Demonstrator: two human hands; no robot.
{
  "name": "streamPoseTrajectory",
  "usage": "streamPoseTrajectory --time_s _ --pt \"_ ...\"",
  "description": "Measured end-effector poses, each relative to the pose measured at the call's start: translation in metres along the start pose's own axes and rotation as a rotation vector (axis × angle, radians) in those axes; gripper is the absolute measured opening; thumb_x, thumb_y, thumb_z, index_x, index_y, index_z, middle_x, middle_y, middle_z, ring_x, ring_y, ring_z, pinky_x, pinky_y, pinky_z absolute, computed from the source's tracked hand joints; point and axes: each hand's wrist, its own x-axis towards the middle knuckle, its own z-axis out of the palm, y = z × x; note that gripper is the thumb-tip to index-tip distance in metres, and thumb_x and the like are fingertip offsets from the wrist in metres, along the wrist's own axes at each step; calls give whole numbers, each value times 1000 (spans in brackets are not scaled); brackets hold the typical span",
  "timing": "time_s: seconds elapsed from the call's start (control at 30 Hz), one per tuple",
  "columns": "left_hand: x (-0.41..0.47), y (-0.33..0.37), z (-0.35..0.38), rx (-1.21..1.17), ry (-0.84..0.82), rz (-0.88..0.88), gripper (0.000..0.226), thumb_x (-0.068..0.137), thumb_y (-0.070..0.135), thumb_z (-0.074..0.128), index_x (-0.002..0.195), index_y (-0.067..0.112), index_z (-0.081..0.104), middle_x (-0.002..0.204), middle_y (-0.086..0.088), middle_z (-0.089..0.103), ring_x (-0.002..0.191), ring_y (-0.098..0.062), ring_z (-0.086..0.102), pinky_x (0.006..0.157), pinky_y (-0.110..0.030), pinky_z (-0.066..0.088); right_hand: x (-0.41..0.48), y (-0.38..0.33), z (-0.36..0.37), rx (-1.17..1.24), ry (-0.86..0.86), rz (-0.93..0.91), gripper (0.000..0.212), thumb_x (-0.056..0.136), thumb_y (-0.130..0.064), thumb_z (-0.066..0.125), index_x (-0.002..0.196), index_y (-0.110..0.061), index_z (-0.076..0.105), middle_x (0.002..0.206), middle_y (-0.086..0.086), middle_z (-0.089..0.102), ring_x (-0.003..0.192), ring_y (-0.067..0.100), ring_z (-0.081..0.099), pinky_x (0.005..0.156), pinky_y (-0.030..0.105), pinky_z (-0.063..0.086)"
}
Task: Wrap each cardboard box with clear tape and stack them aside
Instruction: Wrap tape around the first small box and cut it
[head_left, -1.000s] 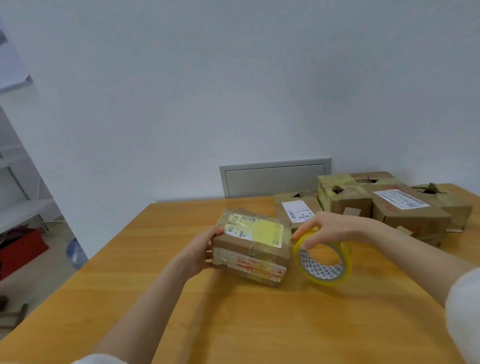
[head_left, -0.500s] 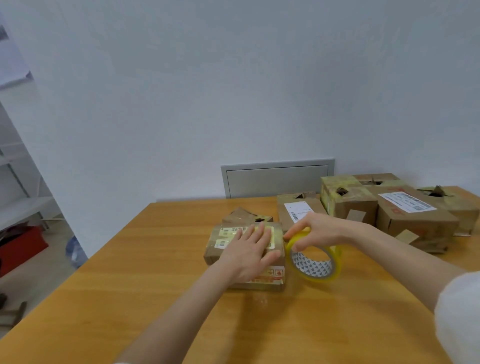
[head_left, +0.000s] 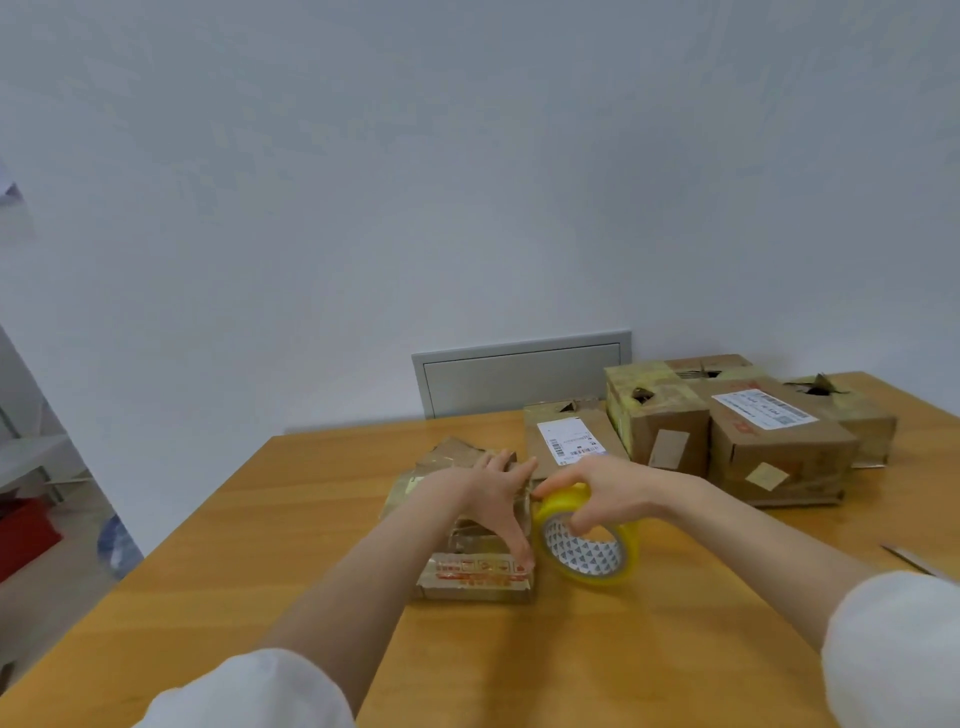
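A small cardboard box (head_left: 470, 577) with red print on its near side lies flat in the middle of the wooden table (head_left: 571, 665). My left hand (head_left: 491, 499) rests on its top with fingers spread, thumb pointing down along its right edge. My right hand (head_left: 605, 491) grips a yellow roll of clear tape (head_left: 589, 553), which stands on edge right beside the box. Another small box (head_left: 452, 452) lies just behind the first, partly hidden by my left hand.
Several more cardboard boxes (head_left: 779, 441) are grouped at the back right of the table, one flat with a white label (head_left: 569, 441). A thin metal object (head_left: 919, 564) lies at the right edge. A grey wall panel (head_left: 519, 374) sits behind the table.
The box has been laid flat from a tilted hold. My left hand moved from its left side onto its top. The tape roll has come closer against the box's right side.
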Motion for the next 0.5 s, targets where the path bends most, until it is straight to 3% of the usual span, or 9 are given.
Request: streamPoseTrajectory --time_s 0.17,0.27,0.33,0.37,0.43,0.5 --pt "-2 -6 1 -77 100 41 119 65 58 77 152 34 0 159 -4 7 145 -31 11 114 -54 24 -2 -2 -6 16 107 -46 64 78 -17 67 135 -41 49 138 -5 50 112 11 51 89 30 52" --pt "-6 -17 -14 -333 257 84 118 62 55 80 152 34 7 155 -1 17 141 -26 22 113 -50 29 -9 -10 -42 55 372 -89 66 73 -31 78 133 -34 50 127 -14 53 113 9 52 89 27 47" --pt "-11 -22 -26 -583 341 163 111 60 59 81 148 41 16 148 0 33 135 -22 37 108 -48 38 -19 -20 -75 212 477 -125 65 72 -34 81 129 -31 51 114 -20 52 106 6 50 80 22 43" --pt "-13 -23 -29 -707 383 204 103 61 57 83 145 43 24 141 2 44 128 -16 47 104 -42 44 -23 -25 -88 294 496 -153 61 73 -32 81 127 -31 52 108 -22 51 102 7 52 77 21 44" --pt "-21 -20 -29 -889 445 275 77 75 30 80 137 40 35 120 12 60 107 2 60 86 -19 51 -27 -32 -101 401 512 -206 53 75 -27 80 121 -33 55 104 -21 51 96 5 53 75 20 46" --pt "-29 -16 -20 -983 448 314 74 81 17 75 138 38 33 112 19 60 95 13 60 72 -9 49 -24 -36 -99 426 502 -228 47 76 -27 79 117 -35 58 104 -21 52 94 2 52 74 19 45"
